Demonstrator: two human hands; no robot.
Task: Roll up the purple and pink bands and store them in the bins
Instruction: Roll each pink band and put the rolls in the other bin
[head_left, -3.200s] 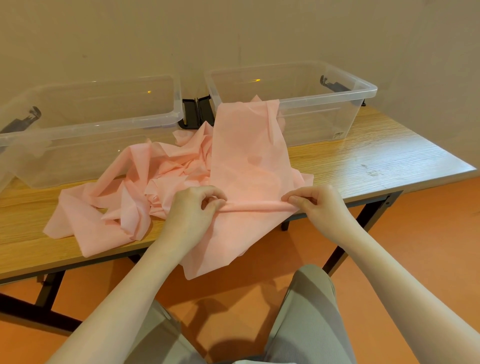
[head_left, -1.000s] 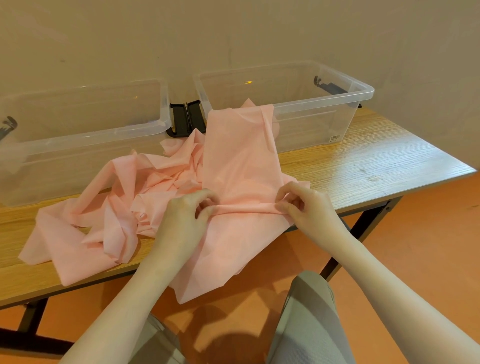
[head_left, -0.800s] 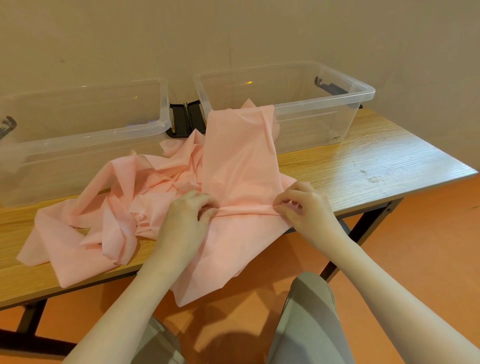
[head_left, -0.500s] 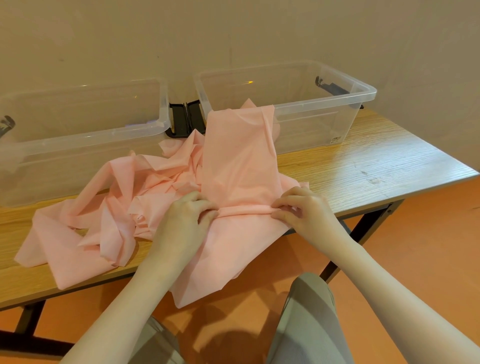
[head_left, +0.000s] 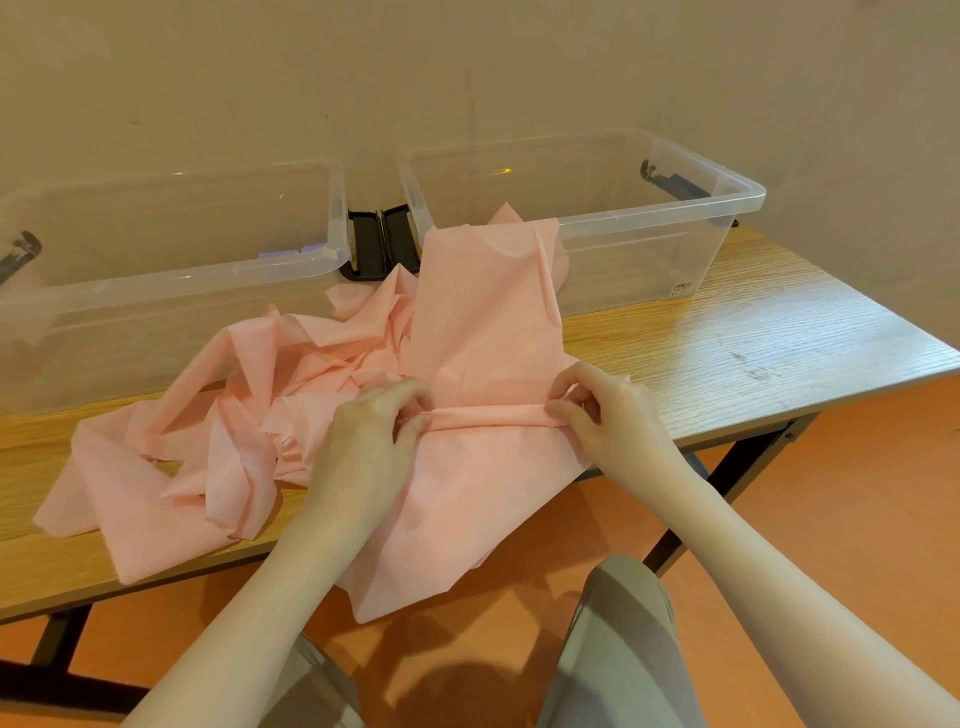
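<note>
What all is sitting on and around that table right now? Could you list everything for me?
pink band: one, pale pink, crumpled across the table, one end draped over the right bin's rim, another hanging off the near edge
rolled fold: one, pink, between the two hands
left bin: one, clear plastic, back left of the table
purple item: small, lilac, seen inside the left bin; too little shows to identify
right bin: one, clear plastic, back right
black latches: pair, black, between the bins
table: one, wood grain, black legs
floor: orange
left hand: pinching the fold's left end
right hand: pinching its right end
</note>
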